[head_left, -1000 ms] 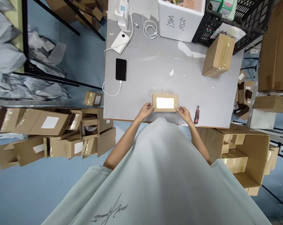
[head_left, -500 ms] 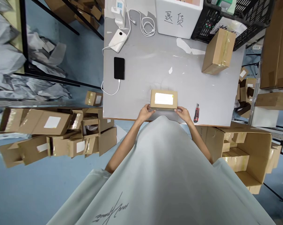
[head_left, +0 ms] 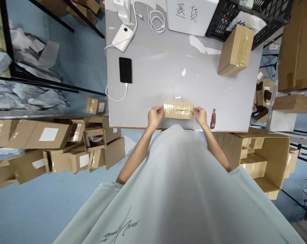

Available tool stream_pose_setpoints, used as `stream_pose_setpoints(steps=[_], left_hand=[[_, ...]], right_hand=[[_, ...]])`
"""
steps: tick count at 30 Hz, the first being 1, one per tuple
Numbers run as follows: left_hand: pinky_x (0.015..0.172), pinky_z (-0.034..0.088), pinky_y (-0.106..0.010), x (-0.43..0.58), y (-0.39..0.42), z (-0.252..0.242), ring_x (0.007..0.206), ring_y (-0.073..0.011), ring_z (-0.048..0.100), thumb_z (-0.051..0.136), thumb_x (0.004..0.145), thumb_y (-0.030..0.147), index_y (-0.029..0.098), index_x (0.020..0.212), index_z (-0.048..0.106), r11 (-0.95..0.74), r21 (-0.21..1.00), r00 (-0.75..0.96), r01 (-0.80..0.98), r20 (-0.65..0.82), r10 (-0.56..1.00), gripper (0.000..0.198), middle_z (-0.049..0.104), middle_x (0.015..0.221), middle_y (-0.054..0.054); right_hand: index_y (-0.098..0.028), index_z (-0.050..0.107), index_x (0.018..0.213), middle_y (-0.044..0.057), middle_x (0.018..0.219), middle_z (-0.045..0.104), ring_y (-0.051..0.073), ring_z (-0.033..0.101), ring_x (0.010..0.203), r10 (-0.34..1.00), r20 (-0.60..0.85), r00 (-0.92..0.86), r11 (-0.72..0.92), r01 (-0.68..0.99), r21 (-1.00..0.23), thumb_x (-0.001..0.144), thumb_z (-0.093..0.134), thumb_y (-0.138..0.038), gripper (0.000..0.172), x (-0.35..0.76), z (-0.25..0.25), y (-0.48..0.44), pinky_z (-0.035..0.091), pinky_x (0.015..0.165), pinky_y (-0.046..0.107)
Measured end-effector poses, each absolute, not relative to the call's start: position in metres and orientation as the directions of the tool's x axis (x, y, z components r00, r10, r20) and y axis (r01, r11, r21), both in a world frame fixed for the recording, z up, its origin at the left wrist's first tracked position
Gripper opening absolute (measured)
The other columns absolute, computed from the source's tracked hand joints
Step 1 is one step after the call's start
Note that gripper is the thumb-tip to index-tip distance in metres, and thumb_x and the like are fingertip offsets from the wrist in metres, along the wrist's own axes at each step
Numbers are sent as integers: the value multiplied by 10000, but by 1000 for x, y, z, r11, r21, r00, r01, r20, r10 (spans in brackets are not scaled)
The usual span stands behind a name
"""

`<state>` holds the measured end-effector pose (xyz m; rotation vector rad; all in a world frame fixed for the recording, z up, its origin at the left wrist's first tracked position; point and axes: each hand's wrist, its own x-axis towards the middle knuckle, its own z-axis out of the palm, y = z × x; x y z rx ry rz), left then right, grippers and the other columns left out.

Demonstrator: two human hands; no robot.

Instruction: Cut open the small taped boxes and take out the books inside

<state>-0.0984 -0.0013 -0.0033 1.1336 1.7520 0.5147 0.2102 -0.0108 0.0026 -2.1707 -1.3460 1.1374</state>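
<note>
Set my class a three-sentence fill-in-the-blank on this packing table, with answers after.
The left hand and right hand each grip an end of the small ____.
The cutter lies on the table beside the ____ hand.
The phone is ____ in colour.
Answers: box; right; black.

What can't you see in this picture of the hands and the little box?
All in the head view:
Box, held at its ends by the left hand and right hand: its inside and underside, hidden by its own taped top.
White bin: its contents, cut off by the top edge.
Cutter: whether the blade is out, too small.
Table: the middle of the near edge, hidden by the shirt.
</note>
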Motion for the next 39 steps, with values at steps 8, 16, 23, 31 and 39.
stream_pose_setpoints(steps=[8,16,23,31,39], left_hand=[[1093,621,-377,-112,-10,-33,1148,-251,812,620,1027,308,148,1403,768,576,756,-134,311,-565,814,434,797,1440,-144],[1252,552,-442,-116,-30,-55,1299,-275,782,636,850,144,132,1518,699,652,692,-73,309,-666,742,672,712,1601,-168],[1242,581,-474,-100,-32,-66,1482,-314,692,685,778,101,145,1578,623,617,760,-43,205,-623,781,803,737,1544,-191],[1232,600,-515,-108,-23,-64,1479,-324,696,764,853,161,212,1414,728,468,864,-39,185,-469,882,565,751,1520,-168],[1182,635,-542,-102,-14,-65,1310,-315,789,750,842,120,186,1418,731,523,835,-6,167,-530,848,580,768,1497,-184]], right_hand=[[-175,775,1306,143,1277,845,261,833,1084,847,-482,223,-525,483,-700,1078,579,-486,433,212,-23,-27,656,1091,456],[-152,747,1440,166,1519,773,276,782,1309,818,-554,152,-563,409,-719,926,653,-335,554,220,-40,-60,587,1238,499],[-88,656,1568,243,1509,759,344,761,1364,807,-572,145,-584,334,-740,875,793,-405,775,201,-44,-64,596,1237,530],[-205,868,1227,136,1348,859,315,817,1199,879,-441,183,-477,318,-819,908,770,-474,428,218,-28,-54,649,1167,532],[-212,857,1283,111,1412,843,305,853,1129,868,-465,175,-495,389,-777,897,768,-362,424,222,-34,-36,638,1172,530]])
